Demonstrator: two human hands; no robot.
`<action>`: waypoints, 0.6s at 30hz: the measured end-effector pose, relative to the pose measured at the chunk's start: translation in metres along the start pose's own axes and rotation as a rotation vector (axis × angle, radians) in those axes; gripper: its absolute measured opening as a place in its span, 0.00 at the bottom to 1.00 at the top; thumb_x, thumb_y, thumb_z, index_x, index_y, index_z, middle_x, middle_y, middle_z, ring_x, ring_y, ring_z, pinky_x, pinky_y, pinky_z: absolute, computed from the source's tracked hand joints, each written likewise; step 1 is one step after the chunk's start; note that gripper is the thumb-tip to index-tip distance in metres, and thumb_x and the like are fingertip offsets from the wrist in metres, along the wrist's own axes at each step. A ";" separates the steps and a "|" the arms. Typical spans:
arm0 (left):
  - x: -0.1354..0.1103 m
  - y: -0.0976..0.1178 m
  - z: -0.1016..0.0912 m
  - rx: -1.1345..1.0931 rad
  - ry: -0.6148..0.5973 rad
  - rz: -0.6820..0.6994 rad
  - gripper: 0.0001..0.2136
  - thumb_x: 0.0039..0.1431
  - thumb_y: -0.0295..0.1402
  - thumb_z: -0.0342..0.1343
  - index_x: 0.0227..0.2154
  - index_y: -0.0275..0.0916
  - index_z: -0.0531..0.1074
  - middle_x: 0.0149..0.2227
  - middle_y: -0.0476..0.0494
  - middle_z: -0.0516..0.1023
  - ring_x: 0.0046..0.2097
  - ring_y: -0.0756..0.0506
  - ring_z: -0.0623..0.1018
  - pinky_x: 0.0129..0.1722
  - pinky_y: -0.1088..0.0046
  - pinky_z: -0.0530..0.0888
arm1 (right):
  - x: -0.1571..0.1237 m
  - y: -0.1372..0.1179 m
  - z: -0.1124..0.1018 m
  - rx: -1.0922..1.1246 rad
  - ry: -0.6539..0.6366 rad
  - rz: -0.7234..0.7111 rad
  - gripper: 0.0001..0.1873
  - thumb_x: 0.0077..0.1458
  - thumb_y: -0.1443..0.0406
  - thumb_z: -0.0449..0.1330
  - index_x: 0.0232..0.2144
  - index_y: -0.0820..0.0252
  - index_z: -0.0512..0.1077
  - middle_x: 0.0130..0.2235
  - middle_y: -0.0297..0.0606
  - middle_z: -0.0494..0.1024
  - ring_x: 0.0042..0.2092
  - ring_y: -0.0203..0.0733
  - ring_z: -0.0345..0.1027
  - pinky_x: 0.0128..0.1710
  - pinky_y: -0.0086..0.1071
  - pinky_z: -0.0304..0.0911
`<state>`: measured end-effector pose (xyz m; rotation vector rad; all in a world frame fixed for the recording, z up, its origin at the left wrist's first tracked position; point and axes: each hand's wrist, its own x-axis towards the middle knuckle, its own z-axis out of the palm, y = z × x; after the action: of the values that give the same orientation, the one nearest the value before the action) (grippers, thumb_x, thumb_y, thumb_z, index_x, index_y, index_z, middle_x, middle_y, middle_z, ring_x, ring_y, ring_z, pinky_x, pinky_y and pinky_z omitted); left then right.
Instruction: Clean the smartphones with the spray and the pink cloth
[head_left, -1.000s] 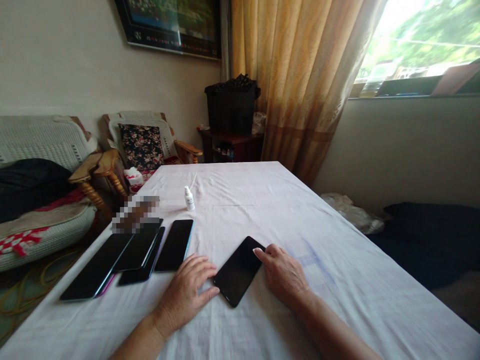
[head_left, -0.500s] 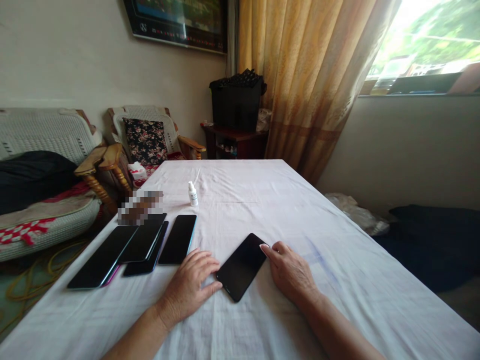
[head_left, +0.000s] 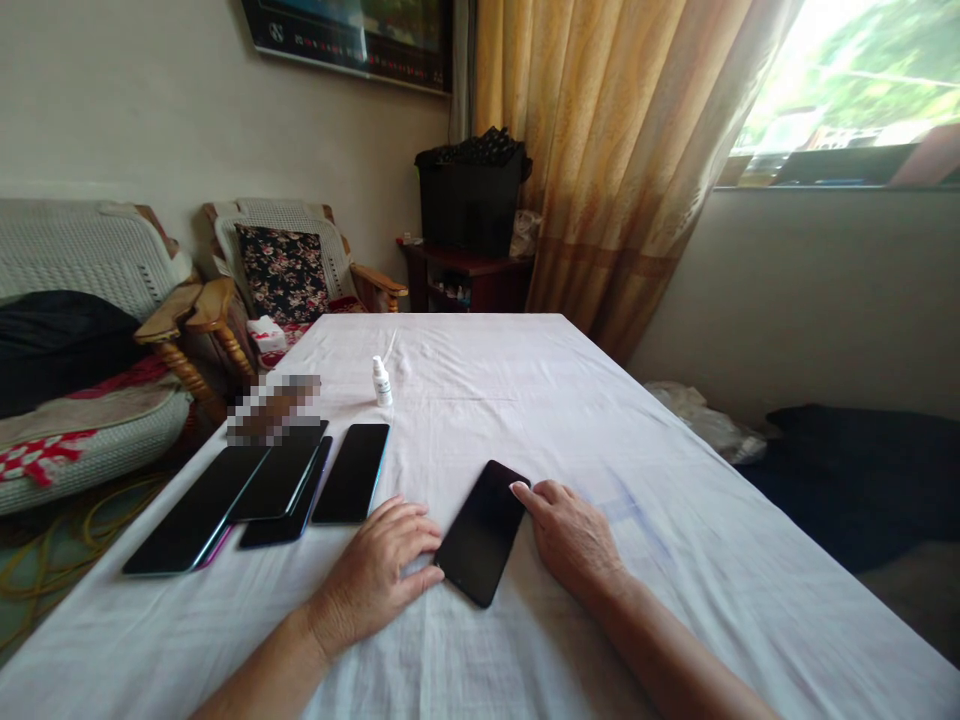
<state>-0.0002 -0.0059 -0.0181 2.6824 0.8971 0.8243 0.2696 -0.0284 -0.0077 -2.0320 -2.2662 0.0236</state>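
Phone [head_left: 483, 540], long axis slanting away rightward. Right hand [head_left: 577, 535] nearer, thumb over far-right corner, grip unclear; left hand [head_left: 381, 567] at left edge, fingers loosely parted.

We have turned the phone [head_left: 480, 535] a little anticlockwise on the cloth: its near end has swung to our right and its far end slightly left, so it points more directly away from us than before. Our right hand [head_left: 574, 525] has shifted a touch left with that far end since half a second ago. Our view has dipped too, and the television [head_left: 345, 40] is cropped more at the top than a second ago.
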 end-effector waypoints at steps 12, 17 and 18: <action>0.001 0.006 -0.003 -0.026 -0.126 0.029 0.19 0.56 0.32 0.62 0.51 0.44 0.69 0.53 0.43 0.76 0.56 0.40 0.73 0.61 0.50 0.64 | 0.015 0.005 -0.002 0.091 0.036 -0.130 0.26 0.61 0.74 0.47 0.56 0.48 0.70 0.46 0.39 0.75 0.45 0.42 0.69 0.42 0.31 0.59; -0.003 0.001 0.001 -0.011 -0.159 0.037 0.18 0.58 0.36 0.61 0.52 0.47 0.70 0.55 0.45 0.75 0.59 0.39 0.70 0.62 0.49 0.62 | -0.003 0.006 -0.001 0.111 -0.002 -0.216 0.27 0.60 0.75 0.47 0.57 0.48 0.69 0.46 0.39 0.75 0.44 0.43 0.69 0.41 0.31 0.60; -0.003 0.000 0.001 -0.013 -0.163 0.031 0.18 0.58 0.36 0.61 0.52 0.47 0.71 0.56 0.45 0.75 0.60 0.39 0.70 0.62 0.49 0.61 | -0.007 0.006 -0.001 0.112 -0.005 -0.228 0.27 0.61 0.74 0.47 0.57 0.48 0.69 0.46 0.39 0.75 0.43 0.43 0.69 0.41 0.31 0.60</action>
<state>-0.0017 -0.0083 -0.0202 2.7117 0.8111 0.6045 0.2766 -0.0346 -0.0077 -1.7124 -2.4257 0.1348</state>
